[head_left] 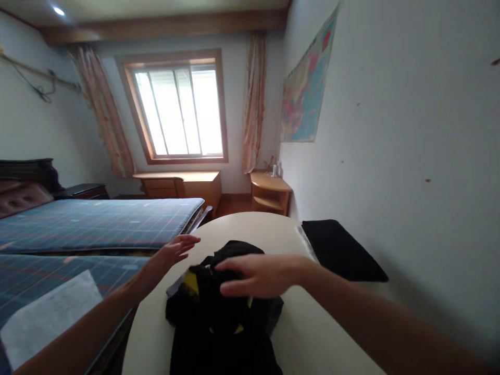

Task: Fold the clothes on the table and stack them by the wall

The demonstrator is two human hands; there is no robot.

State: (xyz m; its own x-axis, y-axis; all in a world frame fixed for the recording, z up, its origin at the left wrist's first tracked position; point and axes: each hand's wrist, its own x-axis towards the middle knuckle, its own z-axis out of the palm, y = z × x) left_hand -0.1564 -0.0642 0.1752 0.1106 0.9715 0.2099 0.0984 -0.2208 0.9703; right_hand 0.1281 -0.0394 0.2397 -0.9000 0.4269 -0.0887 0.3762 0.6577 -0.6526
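A black garment with yellow and grey patches lies bunched on the pale round-edged table in front of me. Its lower part runs off the bottom of the view, and its exact kind is unclear. My right hand reaches over the upper part of it, fingers apart and nothing visibly gripped; whether it touches the fabric I cannot tell. My left hand hovers to the left of the garment, above the table's edge, with fingers stretched out and nothing in them.
A folded black cloth lies at the table's right, against the white wall. Left of the table stands a bed with a blue plaid mattress and a white sheet on it. A desk and corner shelf stand beyond.
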